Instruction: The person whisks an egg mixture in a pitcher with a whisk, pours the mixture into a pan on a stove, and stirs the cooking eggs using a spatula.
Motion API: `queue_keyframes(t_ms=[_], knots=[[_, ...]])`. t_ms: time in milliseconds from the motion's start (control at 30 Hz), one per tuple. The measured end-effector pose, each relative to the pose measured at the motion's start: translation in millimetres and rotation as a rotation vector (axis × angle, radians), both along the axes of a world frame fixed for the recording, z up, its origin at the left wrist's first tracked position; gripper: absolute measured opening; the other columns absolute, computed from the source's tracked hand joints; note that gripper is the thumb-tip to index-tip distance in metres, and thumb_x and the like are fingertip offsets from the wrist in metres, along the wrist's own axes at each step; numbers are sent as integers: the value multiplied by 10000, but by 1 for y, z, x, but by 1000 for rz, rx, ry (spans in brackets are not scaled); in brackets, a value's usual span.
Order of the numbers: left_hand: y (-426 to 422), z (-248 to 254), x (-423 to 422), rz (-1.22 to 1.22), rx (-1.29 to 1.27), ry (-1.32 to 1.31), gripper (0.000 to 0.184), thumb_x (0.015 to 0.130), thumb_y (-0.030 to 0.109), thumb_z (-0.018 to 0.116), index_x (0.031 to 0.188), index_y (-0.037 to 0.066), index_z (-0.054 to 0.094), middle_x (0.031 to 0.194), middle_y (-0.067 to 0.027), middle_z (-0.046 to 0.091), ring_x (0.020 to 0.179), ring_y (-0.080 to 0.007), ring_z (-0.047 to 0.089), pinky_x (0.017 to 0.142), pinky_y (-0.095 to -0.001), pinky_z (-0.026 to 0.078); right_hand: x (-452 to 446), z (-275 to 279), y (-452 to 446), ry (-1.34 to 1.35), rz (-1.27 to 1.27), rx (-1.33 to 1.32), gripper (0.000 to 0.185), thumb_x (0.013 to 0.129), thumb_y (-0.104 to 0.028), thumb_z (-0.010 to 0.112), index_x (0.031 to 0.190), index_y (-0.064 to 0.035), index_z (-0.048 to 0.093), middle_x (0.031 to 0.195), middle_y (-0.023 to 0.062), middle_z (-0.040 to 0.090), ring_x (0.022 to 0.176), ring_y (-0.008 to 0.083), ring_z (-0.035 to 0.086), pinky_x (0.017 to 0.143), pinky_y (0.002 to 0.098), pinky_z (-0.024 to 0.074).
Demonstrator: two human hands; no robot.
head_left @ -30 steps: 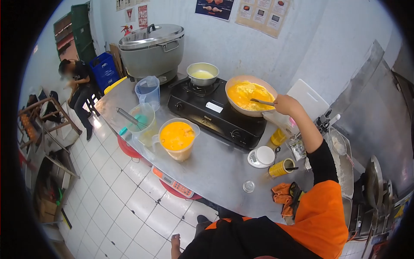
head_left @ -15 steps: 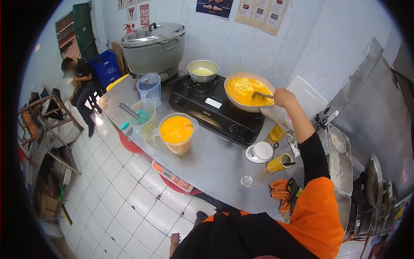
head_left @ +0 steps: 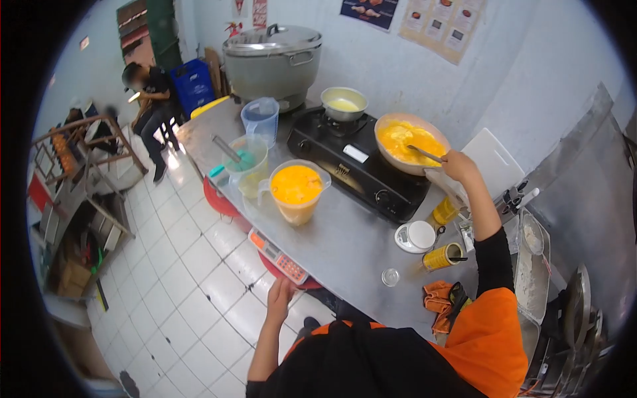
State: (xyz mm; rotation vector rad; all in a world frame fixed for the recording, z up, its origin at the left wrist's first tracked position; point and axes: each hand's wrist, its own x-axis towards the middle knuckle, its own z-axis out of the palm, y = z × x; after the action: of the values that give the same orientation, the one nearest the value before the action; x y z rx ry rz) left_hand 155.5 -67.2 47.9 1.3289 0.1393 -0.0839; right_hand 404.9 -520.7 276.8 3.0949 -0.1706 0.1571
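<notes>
My right hand [head_left: 459, 166] is closed round the handle of a spatula [head_left: 424, 154], whose head rests in yellow egg [head_left: 401, 137] in a light-coloured pan [head_left: 388, 149] on the right burner of a black stove [head_left: 352, 166]. Bright yellow liquid curd fills most of that pan. At the table's front edge, below an orange and white scale [head_left: 279, 257], is my left hand [head_left: 281, 292]; its fingertips are partly hidden and what they do is unclear. A jug of orange-yellow liquid [head_left: 296, 192] stands left of the stove.
A small pot [head_left: 344, 106] sits on the left burner, near a large cooker [head_left: 271, 69]. A whisk [head_left: 225, 148] leans in a clear jug. White scale [head_left: 415, 237], yellow can [head_left: 441, 257] and orange gloves [head_left: 438, 306] lie rightward. A person [head_left: 154, 106] sits at the far left.
My left hand has risen from low beside my body to the table edge. My right hand still holds the spatula, which has shifted in the pan. The view has turned, moving the scene rightward.
</notes>
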Motion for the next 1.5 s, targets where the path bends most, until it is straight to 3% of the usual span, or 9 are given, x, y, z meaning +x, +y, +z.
queue_keyframes(t_ms=[133,167,300,367,567,667,767,933,1500], knots=[[-45,161,11,-527,-264,-780,165,911,18,406,1005,67,534,983,-104,507,919,-198,510,836,-300,401,9,12,2,40,-85,-185,254,779,-173,529,899,6,663,902,223,643,864,366,625,790,423,487],[-52,201,5,-620,-227,-909,144,893,75,436,910,60,579,990,-106,474,1004,-236,477,915,-419,402,16,2,-9,10,-47,-137,254,779,-174,531,900,6,664,900,222,644,865,367,624,790,425,486],[-76,264,-12,-1079,-902,-796,458,891,397,347,920,44,638,1089,-131,403,1111,-270,350,1035,-482,170,11,-10,-8,-14,39,-67,255,779,-179,539,906,4,665,893,219,646,867,371,622,790,425,486],[-82,274,-15,-1100,-827,-938,472,893,442,358,1138,82,540,1203,-124,433,1150,-286,380,965,-512,282,3,8,3,25,9,-97,252,779,-179,541,909,-4,668,899,218,645,867,372,621,790,423,486],[-106,256,-30,-1112,-1280,-743,664,842,569,258,924,30,637,1025,-118,431,1039,-259,370,974,-494,175,25,-15,-24,-58,67,7,252,792,-184,539,946,-22,656,947,220,638,880,368,618,795,426,485],[-169,198,-72,-715,-1307,-493,619,833,572,316,897,42,629,895,-86,475,927,-232,430,916,-476,244,-12,0,19,-40,9,-7,265,795,-189,533,965,-11,629,976,231,628,911,363,614,795,436,486],[-152,274,-52,-641,-1667,-644,618,880,557,295,1130,31,501,1139,-119,443,1122,-246,362,966,-493,265,-22,4,30,-31,-95,-56,270,798,-214,549,957,-10,626,950,230,633,891,363,619,780,437,492],[-123,258,-43,-663,-1276,-617,286,824,355,551,731,85,561,771,-60,523,740,-183,520,814,-376,381,-23,-16,51,-81,-69,-61,284,794,-242,576,936,1,617,912,225,640,869,366,623,760,431,500],[-142,249,-33,-550,-975,-580,315,727,384,634,586,110,571,680,-50,539,681,-194,521,731,-359,440,-13,-21,26,-84,-107,-118,247,787,-190,567,950,-9,610,922,214,644,867,352,629,749,431,503]])
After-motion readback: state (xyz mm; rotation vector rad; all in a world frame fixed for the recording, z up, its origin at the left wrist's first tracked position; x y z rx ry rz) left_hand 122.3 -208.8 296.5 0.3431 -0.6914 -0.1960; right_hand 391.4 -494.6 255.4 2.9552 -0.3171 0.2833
